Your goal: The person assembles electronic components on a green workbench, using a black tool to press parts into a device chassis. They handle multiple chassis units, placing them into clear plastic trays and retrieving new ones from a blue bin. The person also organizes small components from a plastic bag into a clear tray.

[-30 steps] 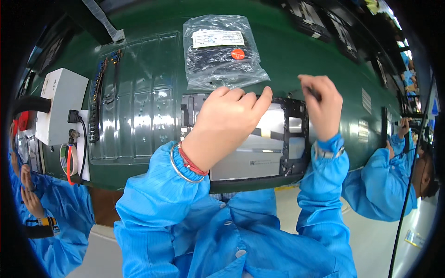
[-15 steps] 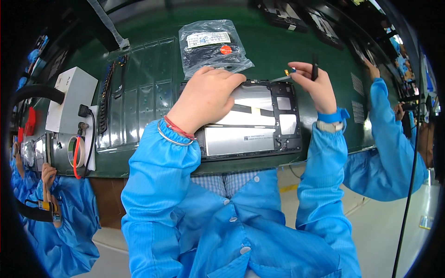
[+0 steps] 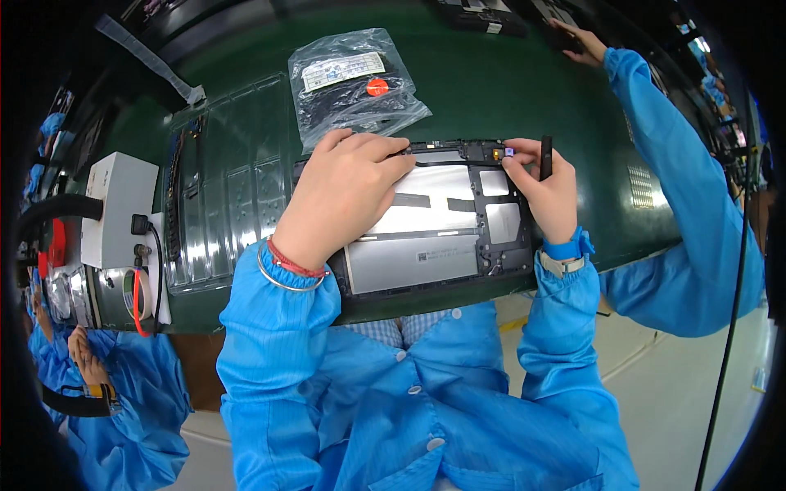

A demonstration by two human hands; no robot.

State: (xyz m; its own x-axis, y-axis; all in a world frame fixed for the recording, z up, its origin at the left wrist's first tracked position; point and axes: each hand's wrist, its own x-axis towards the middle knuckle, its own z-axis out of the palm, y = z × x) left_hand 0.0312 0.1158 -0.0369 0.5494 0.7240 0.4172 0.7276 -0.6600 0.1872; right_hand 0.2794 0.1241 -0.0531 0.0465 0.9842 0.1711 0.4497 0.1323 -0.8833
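Note:
An opened tablet (image 3: pixel 449 254) lies in front of me, with a silver battery, black frame and bare metal plate showing. My left hand (image 3: pixel 348 184) rests over its upper left part, fingers bent at the top edge; its thumb and first finger come near each other there. At the tablet's upper right corner, my right hand (image 3: pixel 547 188) pinches a small part with a purple-blue face (image 3: pixel 508 153), beside a gold contact. A slim black tool (image 3: pixel 546 158) stands upright in the same hand. A thin dark strip (image 3: pixel 442 164) runs along the top edge between my hands.
Beyond the tablet lies a clear plastic bag (image 3: pixel 352 86) with a label and orange sticker. A clear tray (image 3: pixel 237 192) with dark strips sits left, beside a white box (image 3: pixel 121 209) and tape roll (image 3: pixel 137 295). A co-worker's arm (image 3: pixel 671 155) reaches across at right.
My right hand has come down and left onto the tablet's upper right corner with the small part. The co-worker's hand at right has reached farther across the bench. The whole view has shifted slightly.

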